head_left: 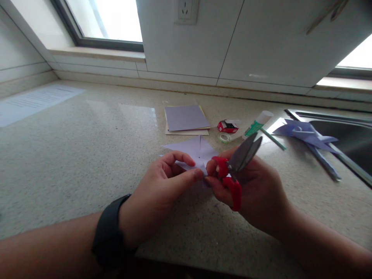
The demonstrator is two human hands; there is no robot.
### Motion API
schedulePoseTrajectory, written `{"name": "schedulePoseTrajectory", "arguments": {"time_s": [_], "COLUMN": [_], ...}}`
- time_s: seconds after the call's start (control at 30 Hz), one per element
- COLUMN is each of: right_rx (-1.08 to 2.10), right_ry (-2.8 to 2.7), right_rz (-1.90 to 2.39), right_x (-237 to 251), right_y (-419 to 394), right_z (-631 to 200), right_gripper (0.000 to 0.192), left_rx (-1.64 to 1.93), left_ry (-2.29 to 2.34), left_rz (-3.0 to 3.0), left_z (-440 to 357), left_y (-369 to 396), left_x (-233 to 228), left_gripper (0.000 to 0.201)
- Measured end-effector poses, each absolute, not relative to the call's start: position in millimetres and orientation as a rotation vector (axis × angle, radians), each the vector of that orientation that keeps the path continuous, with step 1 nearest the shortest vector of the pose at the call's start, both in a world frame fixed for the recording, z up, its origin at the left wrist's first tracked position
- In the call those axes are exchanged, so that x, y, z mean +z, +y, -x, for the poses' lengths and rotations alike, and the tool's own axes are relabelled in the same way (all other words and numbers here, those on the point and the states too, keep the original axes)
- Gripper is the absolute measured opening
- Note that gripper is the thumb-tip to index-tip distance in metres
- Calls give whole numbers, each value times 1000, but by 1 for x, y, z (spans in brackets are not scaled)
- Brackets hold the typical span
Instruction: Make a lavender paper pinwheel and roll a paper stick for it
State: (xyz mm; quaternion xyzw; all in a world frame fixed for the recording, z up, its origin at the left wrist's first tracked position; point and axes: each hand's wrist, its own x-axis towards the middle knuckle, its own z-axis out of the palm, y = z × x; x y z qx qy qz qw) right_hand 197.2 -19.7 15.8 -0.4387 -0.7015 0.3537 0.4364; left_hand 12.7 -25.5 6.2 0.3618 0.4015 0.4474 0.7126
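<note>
Between my hands is a sheet of light purple paper [207,148], with a slit at its far corner and a small dark dot near its middle. My left hand [162,190] pinches the near edge of this sheet between thumb and fingers. Red-handled scissors [236,170] hang on my right hand [255,190], their blades slightly parted and pointing away to the upper right. The thumb and fingertip of that hand also meet at the paper's near corner, close to my left thumb; the exact contact is partly hidden.
Behind the sheet lie a stack of square papers [186,118], a small red box [228,126], a tape roll [224,138] and a glue stick [257,124]. A purple paper pinwheel [305,133] rests at the sink's edge [351,164]. A printed sheet [37,101] lies far left.
</note>
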Motion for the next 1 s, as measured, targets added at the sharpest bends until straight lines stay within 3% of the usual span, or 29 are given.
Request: {"name": "schedulePoseTrajectory", "arguments": {"time_s": [0.57, 0.8, 1.0], "right_rx": [1001, 1665, 1821], "right_ry": [-1733, -1963, -2156], "right_rz": [1033, 1012, 1104], "right_x": [23, 38, 29], "right_y": [-15, 3, 19], "right_z": [-196, -246, -270], "right_gripper": [26, 40, 40], "left_rx": [1016, 1008, 996], "left_ry": [893, 913, 918], "left_rz": [-759, -766, -799], "left_z": [-9, -5, -1], "left_y": [-27, -25, -23], "left_x": [8, 11, 6], "left_gripper": [24, 22, 22]}}
